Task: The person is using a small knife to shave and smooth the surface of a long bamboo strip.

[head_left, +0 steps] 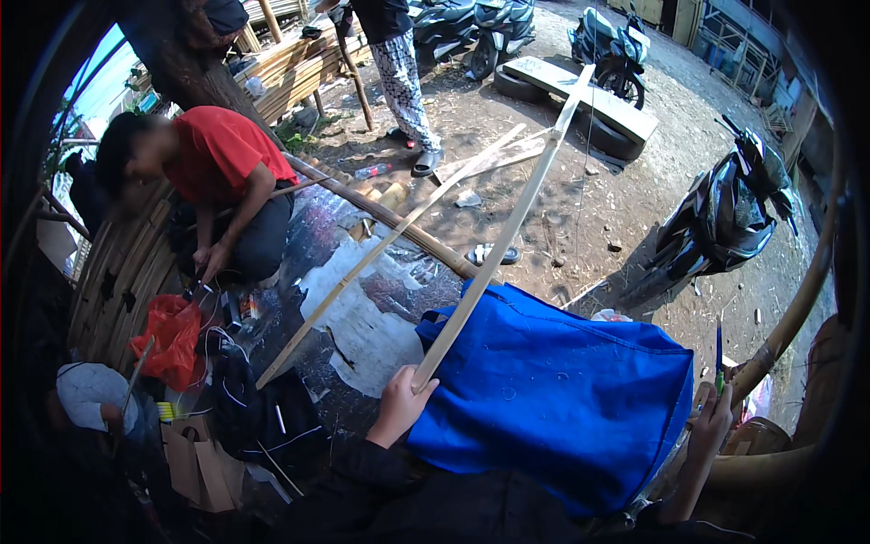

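Left hand (401, 403) fingers curling tight around the near end of a long bamboo strip (494, 240), which is angling up and away over the dirt ground (580, 218). Right hand (711, 417) pinching a thin blue-handled tool (719, 355), upright. Blue cloth (553, 381) draping across the lap between both hands. A person in a red shirt (217, 150) is crouching well to the left.

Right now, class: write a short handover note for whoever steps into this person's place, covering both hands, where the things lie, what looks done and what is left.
Left hand: gripping the near end of a long bamboo strip, which slants up and away over the blue cloth on the lap.
Right hand: holding a thin blue-handled tool upright.
A second strip lies on the ground to the left.
Done: cannot tell.
Left: the held strip probably needs working.
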Demonstrator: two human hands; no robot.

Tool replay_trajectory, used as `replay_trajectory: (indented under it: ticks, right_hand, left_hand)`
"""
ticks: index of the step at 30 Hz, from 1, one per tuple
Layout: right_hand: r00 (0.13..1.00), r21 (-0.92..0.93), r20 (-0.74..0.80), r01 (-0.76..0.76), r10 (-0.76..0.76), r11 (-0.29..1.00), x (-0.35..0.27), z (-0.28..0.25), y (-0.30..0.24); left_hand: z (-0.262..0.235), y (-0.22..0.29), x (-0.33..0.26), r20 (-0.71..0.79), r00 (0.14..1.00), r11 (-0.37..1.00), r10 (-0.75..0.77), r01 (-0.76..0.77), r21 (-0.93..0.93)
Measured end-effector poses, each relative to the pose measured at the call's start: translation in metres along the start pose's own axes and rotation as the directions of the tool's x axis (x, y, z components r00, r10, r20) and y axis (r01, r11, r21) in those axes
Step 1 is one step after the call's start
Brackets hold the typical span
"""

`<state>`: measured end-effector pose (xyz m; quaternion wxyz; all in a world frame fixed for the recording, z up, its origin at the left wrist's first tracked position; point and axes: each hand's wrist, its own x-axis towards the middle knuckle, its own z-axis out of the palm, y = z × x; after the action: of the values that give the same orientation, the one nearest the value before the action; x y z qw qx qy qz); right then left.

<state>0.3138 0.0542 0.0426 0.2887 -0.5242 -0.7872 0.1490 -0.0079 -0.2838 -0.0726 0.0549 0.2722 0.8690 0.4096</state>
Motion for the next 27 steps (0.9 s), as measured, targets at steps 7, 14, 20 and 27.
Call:
replay_trajectory:
  ticks: [7, 14, 20, 27]
  right_hand:
    - [0.966, -0.114, -0.121, 0.214, -0.227, 0.97, -0.01, 0.0, -0.014]
    - [0.991, 0.062, -0.094, 0.101, -0.095, 0.993, -0.008, -0.003, -0.04]
    - [0.988, 0.212, -0.089, 0.139, -0.122, 0.967, -0.012, 0.002, -0.061]
    - [0.891, 0.422, 0.35, 0.124, -0.288, 0.898, -0.02, 0.021, -0.094]
  left_hand:
    - [-0.033, 0.025, 0.0, -0.025, 1.0, 1.0, 0.002, -0.002, -0.019]
    - [-0.044, 0.076, 0.012, 0.392, 0.88, 0.758, -0.269, 0.444, -0.477]
    - [-0.022, 0.111, 0.021, 0.503, 0.854, 0.478, -0.137, 0.501, -0.721]
    - [0.007, 0.135, 0.016, 0.647, 0.756, 0.519, -0.096, 0.593, -0.616]
